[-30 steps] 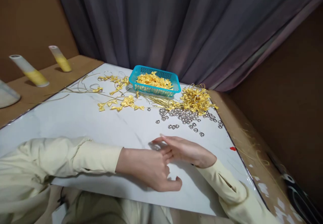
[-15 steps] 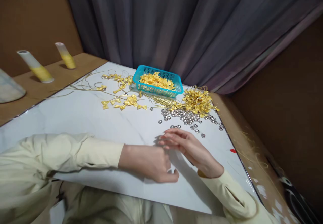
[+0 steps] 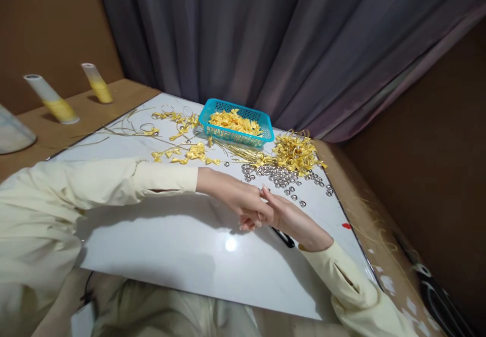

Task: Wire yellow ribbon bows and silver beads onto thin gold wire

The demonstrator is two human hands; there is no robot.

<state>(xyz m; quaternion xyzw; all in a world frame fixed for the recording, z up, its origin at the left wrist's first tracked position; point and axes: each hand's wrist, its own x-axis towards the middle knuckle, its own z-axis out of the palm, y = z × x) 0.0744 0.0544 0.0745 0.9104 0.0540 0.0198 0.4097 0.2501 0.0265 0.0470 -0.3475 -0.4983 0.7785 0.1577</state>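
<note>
My left hand (image 3: 241, 195) reaches across from the left and is clasped with my right hand (image 3: 298, 223) above the white tabletop. The right thumb lies over the left fingers, and fingertips curl out beneath the left palm. Whether anything small is between them is hidden. A slim black object (image 3: 285, 237) lies beneath my right hand, partly covered. Just beyond the hands are many small silver heart-shaped pieces (image 3: 283, 175). Behind these lie a pile of yellow ribbon bows (image 3: 296, 152) and a bundle of gold cords (image 3: 243, 152).
A turquoise basket (image 3: 236, 137) of yellow bows stands at the back. Loose bows (image 3: 196, 151) lie left of centre. Two spools (image 3: 56, 105) of yellow ribbon or thread stand at left. Scissors (image 3: 433, 286) are at the lower right; a grey curtain (image 3: 235, 33) hangs behind.
My left hand has moved up and away from the body, from a loose fist near the front, to clasp my right hand. More of the black object shows.
</note>
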